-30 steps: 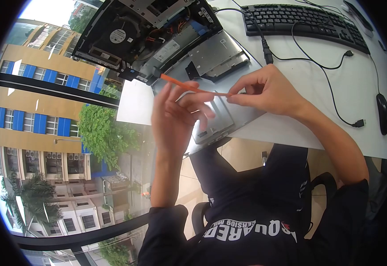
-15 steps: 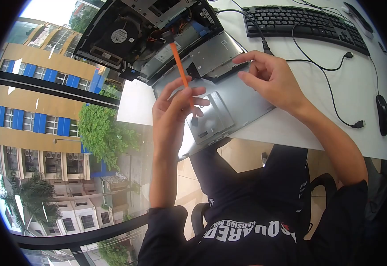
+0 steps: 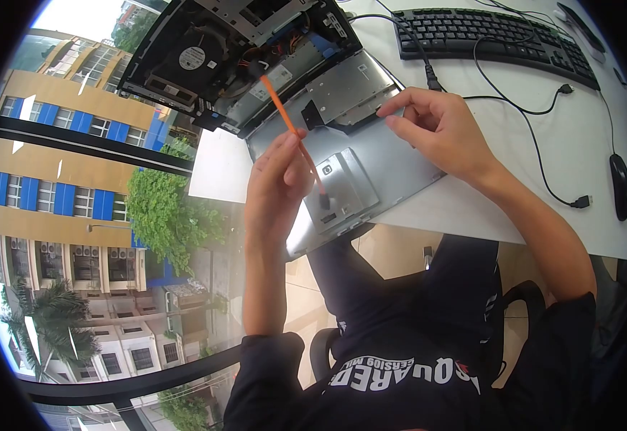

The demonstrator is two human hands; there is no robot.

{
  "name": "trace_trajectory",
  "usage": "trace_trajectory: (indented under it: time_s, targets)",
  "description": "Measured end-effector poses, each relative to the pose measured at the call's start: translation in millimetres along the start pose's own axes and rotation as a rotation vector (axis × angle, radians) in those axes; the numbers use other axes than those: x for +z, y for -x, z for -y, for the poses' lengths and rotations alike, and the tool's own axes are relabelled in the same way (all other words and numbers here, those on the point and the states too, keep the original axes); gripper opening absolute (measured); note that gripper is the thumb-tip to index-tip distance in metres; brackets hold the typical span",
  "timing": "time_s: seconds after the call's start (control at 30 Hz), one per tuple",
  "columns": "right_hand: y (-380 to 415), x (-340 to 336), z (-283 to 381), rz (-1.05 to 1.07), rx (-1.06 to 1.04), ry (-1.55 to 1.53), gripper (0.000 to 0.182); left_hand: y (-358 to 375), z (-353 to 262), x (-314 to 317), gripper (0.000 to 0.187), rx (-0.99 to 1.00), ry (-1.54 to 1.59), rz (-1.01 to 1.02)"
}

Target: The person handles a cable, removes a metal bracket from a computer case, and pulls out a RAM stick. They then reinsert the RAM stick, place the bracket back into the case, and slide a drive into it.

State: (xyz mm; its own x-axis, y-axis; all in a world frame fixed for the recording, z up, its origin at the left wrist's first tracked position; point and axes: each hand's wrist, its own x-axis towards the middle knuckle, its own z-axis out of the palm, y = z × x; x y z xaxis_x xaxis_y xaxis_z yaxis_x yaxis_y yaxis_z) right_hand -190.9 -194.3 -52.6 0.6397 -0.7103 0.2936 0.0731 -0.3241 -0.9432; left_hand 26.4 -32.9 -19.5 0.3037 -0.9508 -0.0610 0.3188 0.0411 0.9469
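Note:
My left hand (image 3: 279,172) pinches an orange cable (image 3: 279,103) at about its middle, between thumb and fingers. The cable's upper end reaches the open computer case (image 3: 238,39), where a dark connector shows; whether it is plugged in I cannot tell. Its lower end, with another dark connector (image 3: 324,201), hangs over a silver metal panel (image 3: 399,167). Over the panel's right part, beside a metal drive unit (image 3: 349,86), hovers my right hand (image 3: 446,133), thumb and forefinger apart, other fingers curled, nothing in it.
A black keyboard (image 3: 496,39) lies at the back right of the white table (image 3: 486,215). Black cables (image 3: 536,144) run across the table, one ending in a plug (image 3: 581,202). A mouse (image 3: 620,187) sits at the right edge. Large windows are on the left.
The fingers of my left hand have closed in on the orange cable, which has shifted: its upper end left, its lower end slightly right and down. My right hand is nearly unmoved.

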Motion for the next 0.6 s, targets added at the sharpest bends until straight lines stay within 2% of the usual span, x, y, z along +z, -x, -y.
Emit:
trace_trajectory:
  time_s: [0.1, 0.2, 0.3, 0.4, 0.5, 0.6]
  targets:
    - [0, 1, 1, -0.004, -0.001, 0.004, 0.016, 0, -1, -4, 0.023, -0.046, 0.194, 0.023]
    - [0, 1, 0, -0.007, 0.002, 0.003, 0.016, 0, -8, 18, 0.021, -0.06, 0.39, -0.133]
    - [-1, 1, -2, -0.012, -0.006, 0.011, 0.016, -3, 5, 3, 0.018, 0.118, 0.259, -0.086]
    - [0, 1, -3, -0.011, -0.01, 0.011, 0.015, -2, 11, -12, 0.02, 0.12, 0.188, -0.123]
    - [0, 1, -2, -0.01, -0.004, 0.009, 0.015, -2, 12, -19, 0.026, 0.111, 0.156, -0.07]
    - [0, 1, -3, -0.009, -0.009, 0.008, 0.015, -3, 5, -11, 0.036, 0.083, 0.405, -0.04]
